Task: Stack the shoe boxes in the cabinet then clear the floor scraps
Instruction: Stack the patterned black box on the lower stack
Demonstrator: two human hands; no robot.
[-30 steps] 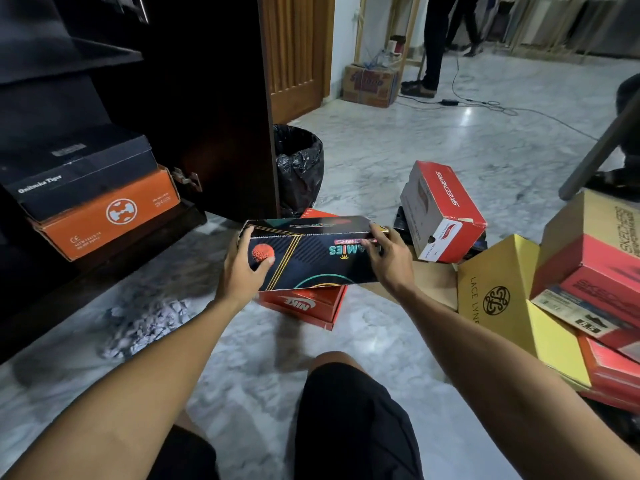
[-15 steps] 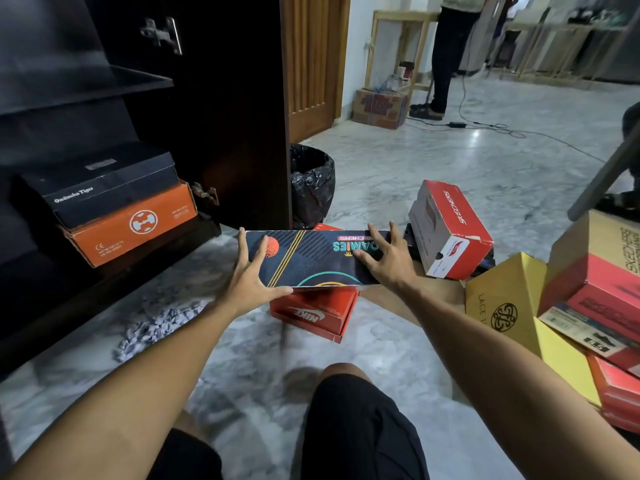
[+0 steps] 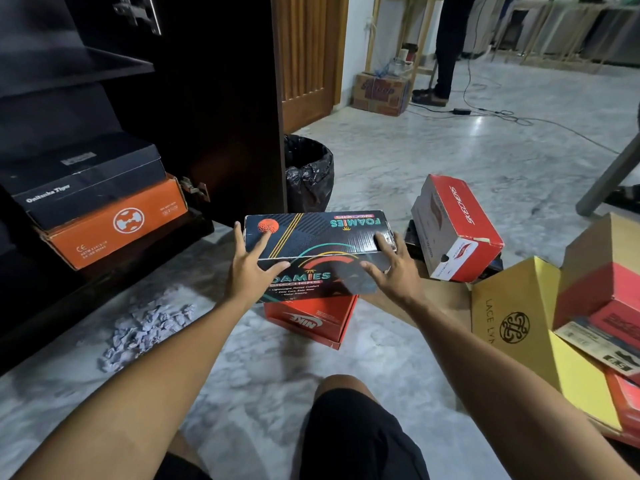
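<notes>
Holding the dark Foamies box between them, the left hand and right hand each take one end: fingers spread over the lid, thumbs against the near side, a flat-palmed grip rather than a curled one. The box sits above the red Nike box on the floor; whether it rests on it or is lifted clear I cannot tell. This looks like the stacking step, with one more box on its way to the cabinet. There, a black Onitsuka Tiger box lies on an orange box on the bottom shelf. The next move probably calls for swinging the box left and setting it level on that pile or beside it. Grey paper scraps by the cabinet remain for later, with the black-lined bin near. Other boxes at right are cut off by the frame edge, and the cabinet's interior is too dark to read.
</notes>
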